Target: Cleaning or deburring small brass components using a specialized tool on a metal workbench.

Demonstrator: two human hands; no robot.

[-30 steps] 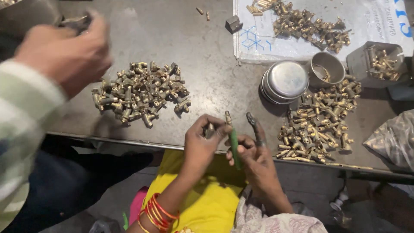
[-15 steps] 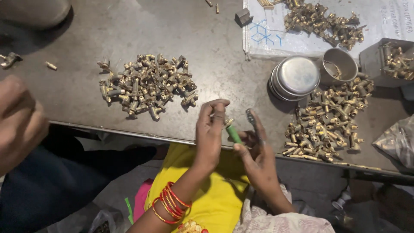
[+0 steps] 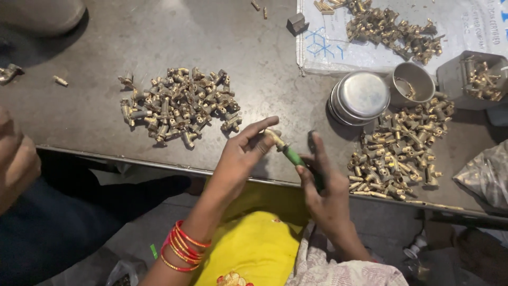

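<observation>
My left hand (image 3: 241,153), with red and gold bangles on its wrist, pinches a small brass fitting (image 3: 273,136) at the table's front edge. That fitting sits against the tip of a green-handled tool (image 3: 291,155). My right hand (image 3: 323,185) grips the tool's handle, with the index finger stretched up along it. A heap of brass fittings (image 3: 177,106) lies just left of my left hand. A second heap (image 3: 402,153) lies to the right of my right hand.
Stacked steel bowls (image 3: 362,98), a steel cup (image 3: 413,79) and a grey box of brass parts (image 3: 479,77) stand at the back right. More fittings lie on a white sack (image 3: 328,47). A co-worker's hand (image 3: 16,159) is at the left edge. A plastic bag (image 3: 487,175) sits far right.
The co-worker's hand has dropped from the table's back left to the left edge. My hands stay at the front edge, working the tool on the fitting.
</observation>
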